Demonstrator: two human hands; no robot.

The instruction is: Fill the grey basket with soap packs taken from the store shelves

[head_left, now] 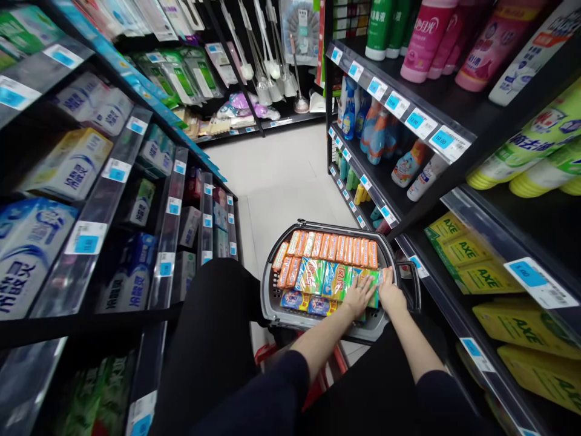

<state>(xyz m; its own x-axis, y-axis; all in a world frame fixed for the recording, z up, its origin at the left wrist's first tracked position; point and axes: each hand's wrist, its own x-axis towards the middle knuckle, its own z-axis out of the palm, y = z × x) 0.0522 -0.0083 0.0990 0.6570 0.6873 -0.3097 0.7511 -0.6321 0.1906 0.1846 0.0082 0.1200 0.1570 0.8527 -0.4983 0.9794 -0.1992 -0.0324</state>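
Note:
A grey and black shopping basket [271, 303] sits in front of my knees, packed with wrapped bars that look like soap. Orange-wrapped bars [333, 247] stand in a row along its far side. Green and multicoloured packs [313, 275] lie across the middle, with blue OMO packs [295, 300] nearest me. My left hand [358, 294] rests on the right part of the green packs, fingers spread. At the basket's right end, my right hand [391, 293] has its fingers closed around a small orange-wrapped bar [387, 274], partly covered by the fingers.
On the left, shelves hold boxed detergents [72, 169]. To the right, shelves carry pink bottles [426, 39], spray bottles [349, 112] and yellow AXE packs [481, 272]. Brushes [267, 66] hang at the aisle's far end, beyond the pale floor [281, 169]. Something red shows under the basket.

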